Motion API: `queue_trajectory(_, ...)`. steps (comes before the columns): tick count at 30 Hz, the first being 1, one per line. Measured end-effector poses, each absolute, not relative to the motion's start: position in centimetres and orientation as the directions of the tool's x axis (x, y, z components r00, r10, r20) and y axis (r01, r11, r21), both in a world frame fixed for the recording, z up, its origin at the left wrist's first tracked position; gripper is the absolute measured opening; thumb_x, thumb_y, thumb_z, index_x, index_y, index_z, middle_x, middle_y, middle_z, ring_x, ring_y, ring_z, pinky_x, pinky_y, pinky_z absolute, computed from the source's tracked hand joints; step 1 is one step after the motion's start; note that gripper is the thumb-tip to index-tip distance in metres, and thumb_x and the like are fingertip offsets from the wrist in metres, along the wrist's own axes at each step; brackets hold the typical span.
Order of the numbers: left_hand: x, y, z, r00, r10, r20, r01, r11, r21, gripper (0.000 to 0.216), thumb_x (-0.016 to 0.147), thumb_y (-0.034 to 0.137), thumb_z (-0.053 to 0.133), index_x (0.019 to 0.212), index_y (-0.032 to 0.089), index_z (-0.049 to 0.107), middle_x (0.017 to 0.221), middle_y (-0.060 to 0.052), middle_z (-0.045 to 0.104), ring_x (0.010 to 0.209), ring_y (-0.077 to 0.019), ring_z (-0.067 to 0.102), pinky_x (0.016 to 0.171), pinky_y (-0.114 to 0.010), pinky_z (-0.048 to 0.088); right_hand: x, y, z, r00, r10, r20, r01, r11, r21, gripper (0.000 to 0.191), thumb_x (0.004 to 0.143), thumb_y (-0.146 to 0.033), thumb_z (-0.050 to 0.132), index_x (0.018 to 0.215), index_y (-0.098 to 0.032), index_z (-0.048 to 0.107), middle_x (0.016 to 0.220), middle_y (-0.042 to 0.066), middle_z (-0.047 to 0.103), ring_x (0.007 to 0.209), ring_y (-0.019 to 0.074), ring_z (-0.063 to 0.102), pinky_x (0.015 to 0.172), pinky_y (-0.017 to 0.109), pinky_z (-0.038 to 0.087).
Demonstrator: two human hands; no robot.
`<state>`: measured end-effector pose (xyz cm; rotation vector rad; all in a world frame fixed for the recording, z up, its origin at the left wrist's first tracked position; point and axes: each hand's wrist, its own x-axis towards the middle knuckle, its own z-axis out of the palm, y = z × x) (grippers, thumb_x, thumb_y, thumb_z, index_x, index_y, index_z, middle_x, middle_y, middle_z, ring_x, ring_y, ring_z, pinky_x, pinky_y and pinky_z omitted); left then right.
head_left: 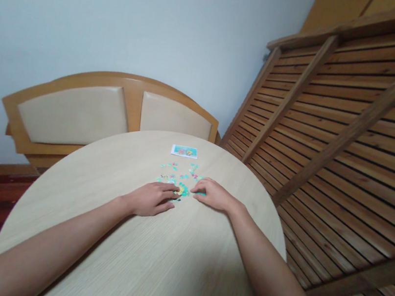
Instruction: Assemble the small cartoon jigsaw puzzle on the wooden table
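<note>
Small jigsaw puzzle pieces [183, 190], mostly teal with some yellow and pink, lie on the round table, with a partly joined cluster between my hands. My left hand [155, 199] rests flat at the left of this cluster, its fingers stretched out and fingertips touching the yellow part. On the other side, my right hand [213, 194] bends over the table, with index finger and thumb apart. A bit of teal shows beside its fingertips; whether they touch it I cannot tell. Some pieces are hidden under the hands.
Beyond the pieces lies a small picture card [184, 151] with a teal cartoon print. The pale wood-grain table [114, 155] has a curved edge. A padded headboard [76, 112] stands behind it, and a slatted wooden frame [332, 138] leans along the right.
</note>
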<state>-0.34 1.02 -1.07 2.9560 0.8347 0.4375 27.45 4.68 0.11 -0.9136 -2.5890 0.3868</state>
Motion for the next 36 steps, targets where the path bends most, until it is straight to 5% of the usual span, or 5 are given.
queue_trajectory(8, -0.4, 1.1, -1.4, 0.81, 0.522, 0.267, 0.504, -0.853, 0.14, 0.039, 0.101, 0.037, 0.045, 0.133, 0.021, 0.058, 0.143, -0.012, 0.055, 0.13, -0.0263, 0.054, 0.111, -0.043, 0.043, 27.6, 4.5, 0.5, -0.712, 0.683, 0.165, 0.534, 0.678, -0.505, 0.014, 0.083, -0.025, 0.067, 0.086, -0.018, 0.078, 0.089, 0.005, 0.076, 0.084, 0.0185, 0.069, 0.081, 0.028, 0.048)
queue_trajectory(18, -0.4, 1.1, -1.5, 0.807, 0.523, 0.275, 0.496, -0.853, 0.166, 0.038, 0.1, 0.037, 0.046, 0.132, 0.021, 0.059, 0.143, -0.013, 0.054, 0.13, -0.0267, 0.054, 0.112, -0.044, 0.042, 26.9, 4.0, 0.9, -0.654, 0.731, 0.194, 0.631, 0.669, -0.392, 0.012, 0.084, -0.028, 0.067, 0.084, -0.02, 0.075, 0.087, 0.004, 0.075, 0.085, 0.0197, 0.067, 0.08, 0.029, 0.046)
queue_trajectory(27, -0.4, 1.1, -1.6, 0.802, 0.523, 0.289, 0.494, -0.853, 0.171, 0.036, 0.099, 0.037, 0.048, 0.13, 0.022, 0.06, 0.141, -0.011, 0.056, 0.13, -0.0255, 0.054, 0.112, -0.043, 0.042, 27.1, 3.7, 0.8, -0.666, 0.739, 0.105, 0.538, 0.572, -0.619, 0.024, 0.071, -0.01, 0.063, 0.091, -0.017, 0.073, 0.093, 0.003, 0.074, 0.087, 0.018, 0.067, 0.082, 0.028, 0.05)
queue_trajectory(36, -0.4, 1.1, -1.4, 0.823, 0.49, 0.287, 0.464, -0.872, 0.16, 0.037, 0.099, 0.036, 0.048, 0.133, 0.024, 0.059, 0.14, -0.01, 0.057, 0.129, -0.0258, 0.055, 0.11, -0.042, 0.044, 25.8, 3.3, 0.5, -0.712, 0.689, 0.135, 0.473, 0.613, -0.633, 0.03, 0.068, -0.008, 0.063, 0.096, -0.017, 0.069, 0.092, 0.003, 0.072, 0.087, 0.0172, 0.067, 0.081, 0.027, 0.051)
